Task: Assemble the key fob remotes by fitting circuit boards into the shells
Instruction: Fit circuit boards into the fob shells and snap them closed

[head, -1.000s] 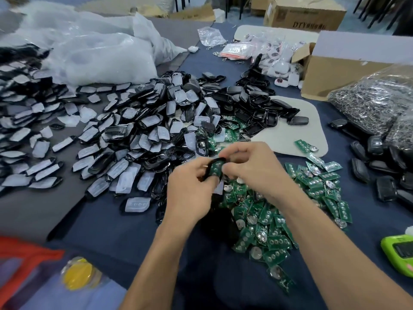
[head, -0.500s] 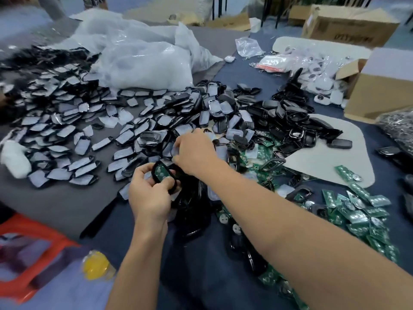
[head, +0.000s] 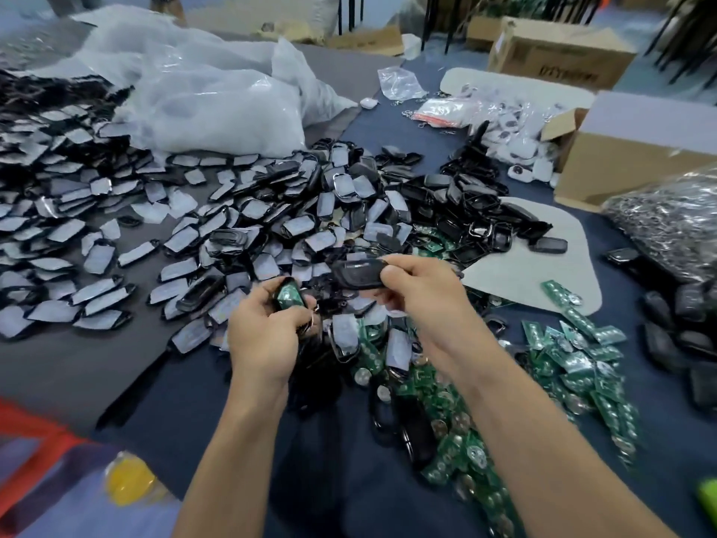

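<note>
The left hand point(head: 267, 335) grips a shell holding a green circuit board point(head: 289, 297), while the right hand point(head: 419, 293) pinches a black shell cover point(head: 355, 273) above the heaped parts.

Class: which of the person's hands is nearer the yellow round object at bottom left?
Left. The left hand sits above and right of the yellow round object; the right hand is farther right.

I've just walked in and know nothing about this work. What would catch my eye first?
First, the two hands at centre: the left hand grips an open shell with a circuit board inside, and the right hand holds a black cover. Behind and left of them sprawls a huge heap of film-covered shells. To the right lies a glittering pile of green boards.
</note>
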Demonstrator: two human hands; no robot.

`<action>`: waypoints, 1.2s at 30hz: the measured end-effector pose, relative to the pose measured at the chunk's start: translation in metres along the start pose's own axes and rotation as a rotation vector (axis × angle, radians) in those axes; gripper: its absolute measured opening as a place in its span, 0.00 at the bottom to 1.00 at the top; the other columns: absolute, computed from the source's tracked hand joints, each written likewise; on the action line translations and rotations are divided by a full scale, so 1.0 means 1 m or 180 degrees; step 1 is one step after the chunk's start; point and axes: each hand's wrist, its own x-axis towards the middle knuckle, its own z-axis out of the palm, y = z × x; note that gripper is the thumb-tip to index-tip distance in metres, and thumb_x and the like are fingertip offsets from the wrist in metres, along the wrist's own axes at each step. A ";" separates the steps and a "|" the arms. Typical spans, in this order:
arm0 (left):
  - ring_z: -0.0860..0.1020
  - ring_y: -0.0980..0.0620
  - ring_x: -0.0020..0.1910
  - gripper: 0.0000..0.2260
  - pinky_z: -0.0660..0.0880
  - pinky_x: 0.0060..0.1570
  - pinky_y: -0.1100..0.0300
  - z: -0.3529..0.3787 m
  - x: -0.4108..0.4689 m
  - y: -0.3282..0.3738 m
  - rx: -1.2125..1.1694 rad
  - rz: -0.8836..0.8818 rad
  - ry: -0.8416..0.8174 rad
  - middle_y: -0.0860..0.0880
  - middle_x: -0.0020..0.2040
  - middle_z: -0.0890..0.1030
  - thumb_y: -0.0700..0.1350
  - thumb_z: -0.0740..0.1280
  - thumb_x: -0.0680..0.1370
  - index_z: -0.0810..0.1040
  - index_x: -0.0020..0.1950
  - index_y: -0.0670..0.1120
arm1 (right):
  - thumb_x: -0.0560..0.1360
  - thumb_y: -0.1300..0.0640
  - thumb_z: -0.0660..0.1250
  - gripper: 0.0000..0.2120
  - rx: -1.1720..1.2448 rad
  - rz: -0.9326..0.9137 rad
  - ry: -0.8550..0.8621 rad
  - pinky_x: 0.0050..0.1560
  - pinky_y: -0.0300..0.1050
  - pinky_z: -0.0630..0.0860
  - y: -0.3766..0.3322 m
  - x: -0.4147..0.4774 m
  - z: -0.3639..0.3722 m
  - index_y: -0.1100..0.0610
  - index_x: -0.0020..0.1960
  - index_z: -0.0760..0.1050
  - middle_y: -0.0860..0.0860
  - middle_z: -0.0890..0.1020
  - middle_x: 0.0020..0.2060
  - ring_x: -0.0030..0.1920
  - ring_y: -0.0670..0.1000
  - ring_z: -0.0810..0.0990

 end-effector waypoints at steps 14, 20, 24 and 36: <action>0.70 0.54 0.28 0.06 0.68 0.27 0.64 0.082 -0.081 -0.015 0.0280 -0.0549 -0.2107 0.50 0.31 0.74 0.48 0.73 0.71 0.88 0.44 0.58 | 0.81 0.65 0.64 0.18 0.0026 0.0022 0.0564 0.35 0.36 0.72 0.029 -0.082 -0.104 0.50 0.42 0.88 0.55 0.88 0.37 0.34 0.45 0.77; 0.66 0.53 0.23 0.07 0.63 0.24 0.63 0.092 -0.100 -0.014 0.0622 -0.0333 -0.1626 0.51 0.25 0.71 0.42 0.76 0.70 0.85 0.34 0.54 | 0.81 0.63 0.67 0.10 0.0204 0.0043 0.0594 0.40 0.42 0.76 0.038 -0.097 -0.112 0.57 0.48 0.87 0.57 0.86 0.37 0.37 0.50 0.78; 0.66 0.55 0.22 0.15 0.64 0.23 0.64 0.099 -0.110 -0.019 0.0509 0.0034 -0.1174 0.52 0.23 0.71 0.35 0.75 0.74 0.84 0.32 0.53 | 0.80 0.61 0.71 0.04 0.1272 0.0292 0.1069 0.39 0.41 0.82 0.051 -0.113 -0.099 0.61 0.50 0.84 0.58 0.88 0.42 0.38 0.53 0.85; 0.83 0.64 0.38 0.17 0.75 0.37 0.72 0.105 -0.126 -0.034 0.1554 0.1406 -0.1255 0.65 0.38 0.85 0.42 0.81 0.72 0.85 0.42 0.67 | 0.78 0.61 0.74 0.04 0.2099 0.0639 0.1325 0.47 0.48 0.86 0.048 -0.116 -0.078 0.60 0.45 0.84 0.62 0.87 0.49 0.45 0.54 0.85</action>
